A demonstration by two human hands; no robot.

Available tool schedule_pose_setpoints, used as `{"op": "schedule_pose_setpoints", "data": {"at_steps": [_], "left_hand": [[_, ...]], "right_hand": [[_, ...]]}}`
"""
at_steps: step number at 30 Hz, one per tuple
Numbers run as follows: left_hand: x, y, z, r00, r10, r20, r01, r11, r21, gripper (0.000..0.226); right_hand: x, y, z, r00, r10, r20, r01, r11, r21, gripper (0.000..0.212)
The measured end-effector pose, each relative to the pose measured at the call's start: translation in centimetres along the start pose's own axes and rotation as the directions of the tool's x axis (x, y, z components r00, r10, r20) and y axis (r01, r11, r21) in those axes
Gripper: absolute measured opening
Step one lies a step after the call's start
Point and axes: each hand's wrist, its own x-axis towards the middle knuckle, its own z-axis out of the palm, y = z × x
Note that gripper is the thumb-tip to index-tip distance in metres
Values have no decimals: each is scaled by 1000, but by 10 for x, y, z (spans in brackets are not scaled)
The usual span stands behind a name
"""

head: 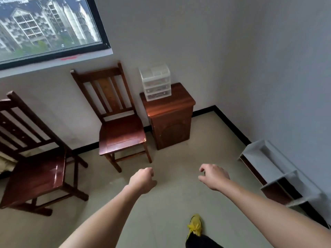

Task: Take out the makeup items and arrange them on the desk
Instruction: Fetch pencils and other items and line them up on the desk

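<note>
A clear plastic drawer organiser (155, 81) with three drawers stands on a small dark wooden cabinet (170, 115) against the far wall. Small items show faintly through the drawer fronts. My left hand (143, 179) is stretched out over the floor, well short of the cabinet, its fingers curled under and holding nothing. Beside it, my right hand (213, 176) hangs in the air with loosely curled fingers, also holding nothing.
A wooden chair (118, 126) stands left of the cabinet, and a second chair (35, 169) is at the left edge. A white shelf unit (279, 172) lies along the right wall. A yellow shoe (195, 226) is on the floor below.
</note>
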Motion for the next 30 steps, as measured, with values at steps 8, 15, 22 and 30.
{"op": "schedule_pose_setpoints", "data": {"at_steps": [8, 15, 22, 30], "left_hand": [[131, 16, -87, 994, -100, -40, 94, 986, -137, 37], [252, -17, -140, 989, -149, -20, 143, 972, -184, 29], [385, -42, -228, 992, -121, -41, 110, 973, -203, 18], [495, -36, -294, 996, -69, -52, 56, 972, -227, 29]], "right_hand": [[175, -42, -97, 999, -36, 18, 37, 999, -17, 35], [312, -95, -121, 998, -18, 57, 13, 996, 88, 29], [431, -147, -147, 997, 75, 8, -71, 901, 427, 6], [530, -185, -161, 979, 186, 87, -196, 724, 662, 10]]}}
